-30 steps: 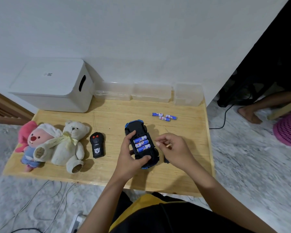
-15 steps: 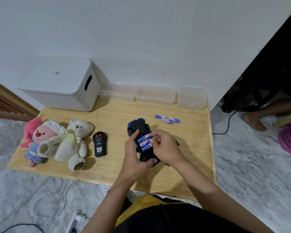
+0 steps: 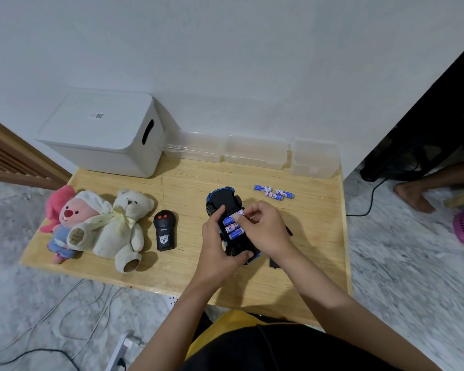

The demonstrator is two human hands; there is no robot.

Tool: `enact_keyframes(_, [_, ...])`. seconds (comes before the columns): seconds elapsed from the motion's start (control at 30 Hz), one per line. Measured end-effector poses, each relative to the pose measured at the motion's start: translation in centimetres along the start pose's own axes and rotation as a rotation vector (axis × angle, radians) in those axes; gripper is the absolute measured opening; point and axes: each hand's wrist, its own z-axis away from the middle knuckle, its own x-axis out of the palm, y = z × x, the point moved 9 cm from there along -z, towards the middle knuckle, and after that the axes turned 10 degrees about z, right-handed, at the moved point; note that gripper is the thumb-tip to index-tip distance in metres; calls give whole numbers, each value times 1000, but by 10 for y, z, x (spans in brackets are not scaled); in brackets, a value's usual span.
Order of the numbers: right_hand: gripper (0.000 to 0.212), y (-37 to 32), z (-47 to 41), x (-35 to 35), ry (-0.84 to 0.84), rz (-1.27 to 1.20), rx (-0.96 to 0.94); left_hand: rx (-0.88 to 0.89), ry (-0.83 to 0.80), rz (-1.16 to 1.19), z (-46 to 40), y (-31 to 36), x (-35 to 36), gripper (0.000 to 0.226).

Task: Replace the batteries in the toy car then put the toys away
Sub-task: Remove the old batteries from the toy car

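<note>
Fingers first: my left hand (image 3: 217, 246) is wrapped round the upturned toy car (image 3: 232, 223), thumb hooked under its near end and forefinger laid along its left flank, so the car stays pinned on the wooden table (image 3: 316, 253). My right hand (image 3: 265, 228) has come in from beside the car, where it hovered a second ago, and now its curled fingertips pinch the farthest of the batteries in the bay (image 3: 232, 226). That cell looks to be lifting at its far end, so I judge I am prising out the old ones; two more lie seated below it, glossy blue and white cylinders in a matt black plastic well. A small black piece (image 3: 275, 263), probably the bay cover, lies just right of the car by my wrist. To the left sit the black remote control (image 3: 164, 231) with red buttons, then the worn cream teddy bear (image 3: 126, 226) and the pink plush toy (image 3: 65, 220), soft and nubbly. Farther back, three loose batteries (image 3: 274, 192) wait. Against the wall stand the smooth white storage box (image 3: 102, 135) and the clear plastic bins (image 3: 255, 152).
</note>
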Motion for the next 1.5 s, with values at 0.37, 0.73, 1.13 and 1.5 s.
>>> enact_keyframes(0.37, [32,2,2,-17,-62,-264,78,16,26,-12,-4,6,-7,105])
enact_keyframes(0.73, [16,4,12,-5,-70,237,-18,73,55,-34,-1,11,-4,108])
enact_keyframes(1.13, [8,3,14,2,-106,150,21,109,105,-29,3,12,-12,107])
enact_keyframes(1.5, [10,6,11,-3,-25,-399,220,89,47,-16,9,11,-6,104])
